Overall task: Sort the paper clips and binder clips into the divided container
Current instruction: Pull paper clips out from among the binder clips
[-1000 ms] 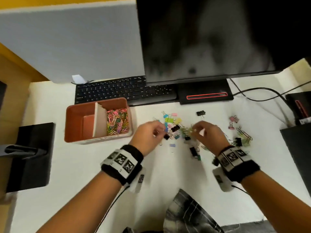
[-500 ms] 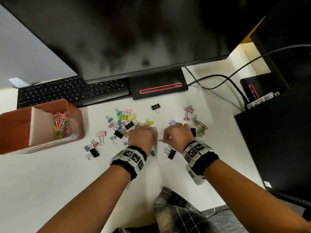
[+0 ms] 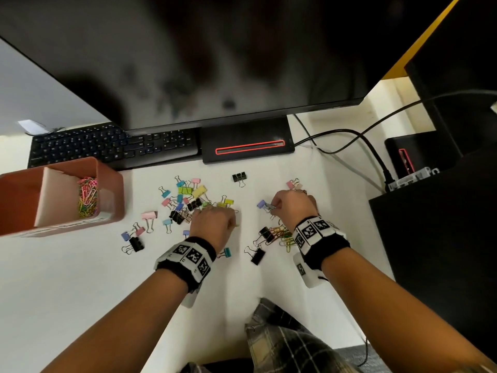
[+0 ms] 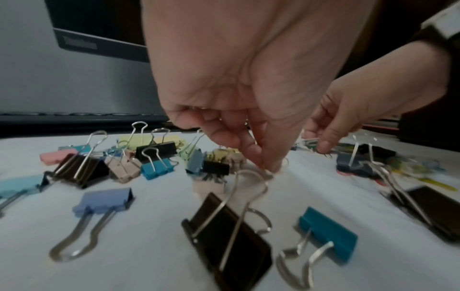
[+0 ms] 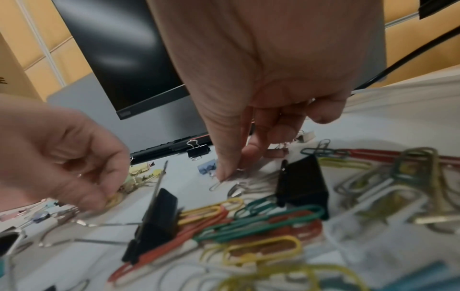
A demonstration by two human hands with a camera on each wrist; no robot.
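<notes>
The brown divided container [image 3: 110,189] stands at the left, with coloured paper clips [image 3: 87,196] in its right compartment. Several coloured binder clips [image 3: 188,200] lie scattered on the white desk. My left hand [image 3: 231,224] reaches down at the pile's right edge, thumb and forefinger pinching a small paper clip [image 4: 278,169] on the desk. A black binder clip [image 4: 231,232] lies just in front of it. My right hand [image 3: 274,208] pinches a bunch of silver paper clips [image 5: 239,177] next to a purple binder clip [image 3: 261,203]. More coloured paper clips [image 5: 248,216] lie under my right wrist.
A black monitor [image 3: 215,63] overhangs the desk, with its base [image 3: 247,141] and a keyboard [image 3: 113,146] behind the clips. Cables [image 3: 371,146] run to a black box [image 3: 435,238] on the right. Plaid cloth [image 3: 285,343] shows at the near edge.
The view has swung right, so the container now sits at the left edge. My hands have moved apart: the right one has gone right and farther out and now pinches silver paper clips.
</notes>
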